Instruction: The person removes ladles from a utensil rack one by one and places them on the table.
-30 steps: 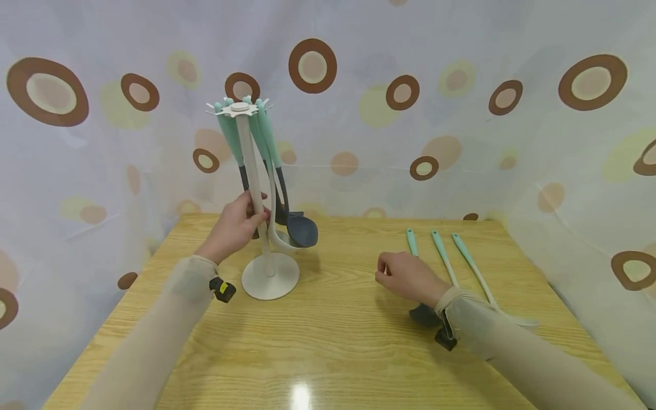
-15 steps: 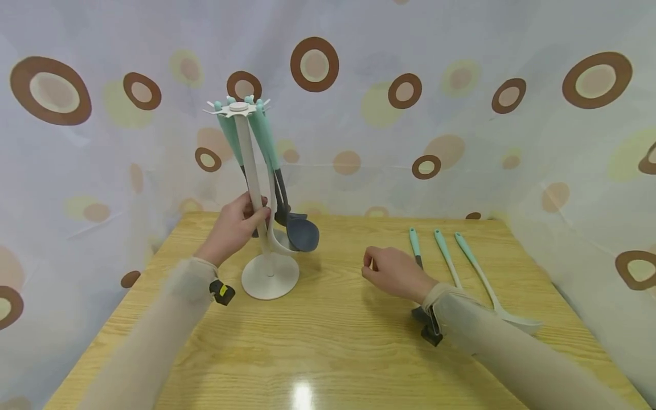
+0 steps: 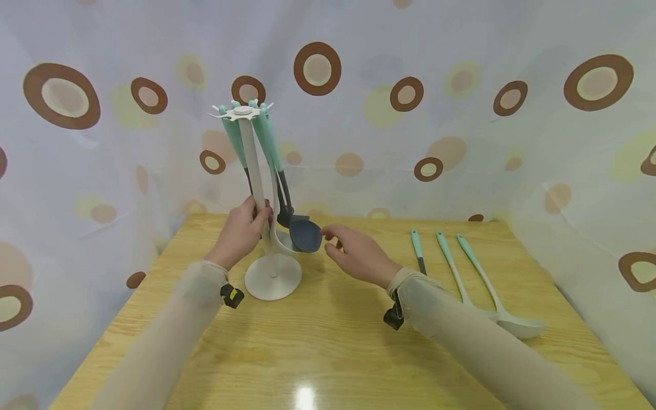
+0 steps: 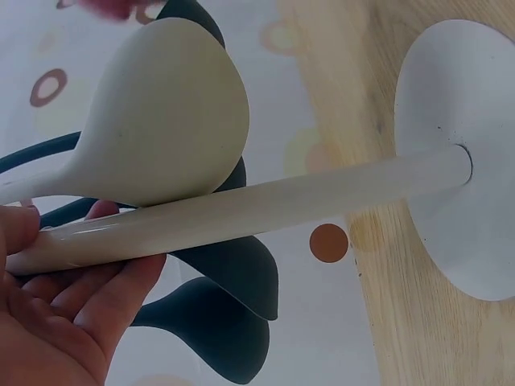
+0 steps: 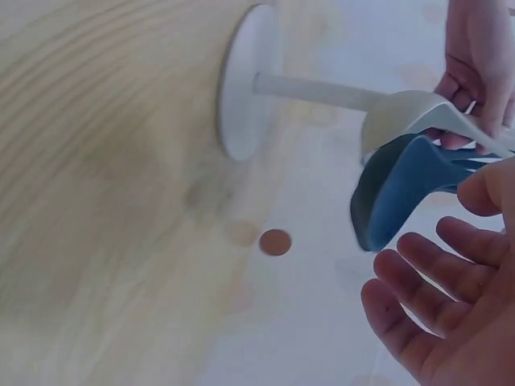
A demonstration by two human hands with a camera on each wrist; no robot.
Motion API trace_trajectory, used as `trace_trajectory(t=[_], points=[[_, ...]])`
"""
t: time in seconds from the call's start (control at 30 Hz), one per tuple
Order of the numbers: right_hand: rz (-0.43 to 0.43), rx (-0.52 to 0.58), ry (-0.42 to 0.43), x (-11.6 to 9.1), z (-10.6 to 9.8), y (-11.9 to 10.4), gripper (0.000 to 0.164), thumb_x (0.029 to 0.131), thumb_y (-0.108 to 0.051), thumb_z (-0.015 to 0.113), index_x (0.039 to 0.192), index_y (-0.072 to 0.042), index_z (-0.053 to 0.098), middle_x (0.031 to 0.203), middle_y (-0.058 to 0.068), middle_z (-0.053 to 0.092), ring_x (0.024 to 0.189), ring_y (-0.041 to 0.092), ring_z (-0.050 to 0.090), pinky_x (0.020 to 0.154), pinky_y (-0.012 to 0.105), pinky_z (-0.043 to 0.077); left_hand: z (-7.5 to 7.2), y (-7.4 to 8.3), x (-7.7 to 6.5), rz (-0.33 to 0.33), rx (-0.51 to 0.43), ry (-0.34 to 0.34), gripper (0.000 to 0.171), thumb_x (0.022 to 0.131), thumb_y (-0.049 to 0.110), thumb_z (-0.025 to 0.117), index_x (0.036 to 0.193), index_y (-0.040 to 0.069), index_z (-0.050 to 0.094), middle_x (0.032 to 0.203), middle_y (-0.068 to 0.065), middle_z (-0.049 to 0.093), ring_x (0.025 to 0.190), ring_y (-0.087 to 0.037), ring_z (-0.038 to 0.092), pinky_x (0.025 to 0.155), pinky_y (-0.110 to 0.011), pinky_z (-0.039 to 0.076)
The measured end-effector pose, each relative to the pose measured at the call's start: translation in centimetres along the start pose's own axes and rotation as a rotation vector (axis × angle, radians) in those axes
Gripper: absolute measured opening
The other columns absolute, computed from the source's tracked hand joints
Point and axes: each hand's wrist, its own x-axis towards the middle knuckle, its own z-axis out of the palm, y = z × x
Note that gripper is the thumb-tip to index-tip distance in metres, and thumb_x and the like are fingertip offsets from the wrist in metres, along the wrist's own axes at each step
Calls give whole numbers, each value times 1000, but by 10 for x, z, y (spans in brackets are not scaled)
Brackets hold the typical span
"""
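Observation:
My left hand (image 3: 238,232) grips the white pole (image 4: 265,205) of a utensil stand, thumb and fingers curled around it. From the stand's top ring (image 3: 242,113) hang several kitchen utensils with mint-green handles. Among them are a white ladle (image 4: 169,112) and a dark, deep-bowled spoon (image 3: 306,236). My right hand (image 3: 361,253) is beside the dark spoon, its fingertips right at the bowl's edge in the head view. In the right wrist view, that hand's fingers (image 5: 418,281) are loosely bent and spread, holding nothing. The stand's round base (image 3: 273,279) is on the table.
On the right of the wooden table (image 3: 328,359) lie three more mint-handled utensils: a dark one (image 3: 417,250) partly hidden by my right arm, a white one (image 3: 453,267), and a white ladle (image 3: 520,326). A patterned curtain (image 3: 359,131) encloses the table's back and sides.
My right hand has moved left, from over the lying utensils to the hanging dark spoon. My left hand keeps its grip on the pole.

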Motion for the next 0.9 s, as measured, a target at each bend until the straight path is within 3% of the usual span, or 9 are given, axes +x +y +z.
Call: trace_trajectory(t=[0.13, 0.4, 0.5, 0.7, 0.9], points=[[-18, 49, 10, 19, 1, -13, 41, 107, -27, 47, 146, -15, 50, 144, 3, 56, 113, 20, 63, 94, 43, 51, 1, 0, 0, 3, -7, 2, 29, 108, 31, 44, 118, 6, 53, 101, -13, 66, 82, -26, 60, 69, -36, 50], [-83, 84, 45, 47, 3, -25, 48, 108, -21, 43, 155, -13, 38, 149, 12, 52, 134, 27, 54, 109, 44, 43, 3, 4, 2, -3, 0, -9, 27, 109, 31, 44, 117, 6, 52, 101, -12, 65, 82, -26, 58, 72, -38, 50], [-108, 107, 45, 53, 4, -28, 49, 108, -19, 41, 156, -13, 36, 143, 13, 58, 131, 27, 57, 108, 43, 45, 4, 4, 2, 1, 17, -10, 28, 109, 31, 42, 116, 6, 52, 99, -12, 63, 82, -26, 57, 72, -38, 48], [-124, 118, 43, 62, 7, -34, 41, 107, -19, 44, 147, -11, 48, 124, 9, 69, 114, 21, 66, 99, 39, 51, 5, 1, 1, 5, 48, 12, 27, 109, 31, 42, 112, 6, 51, 96, -12, 61, 79, -26, 55, 67, -37, 46], [-114, 137, 29, 69, 11, -38, 42, 107, -18, 48, 148, -11, 47, 130, 8, 66, 112, 20, 68, 99, 38, 52, 3, -2, -1, 10, 48, 20, 27, 109, 32, 42, 113, 7, 51, 96, -12, 62, 81, -26, 56, 69, -38, 47]])
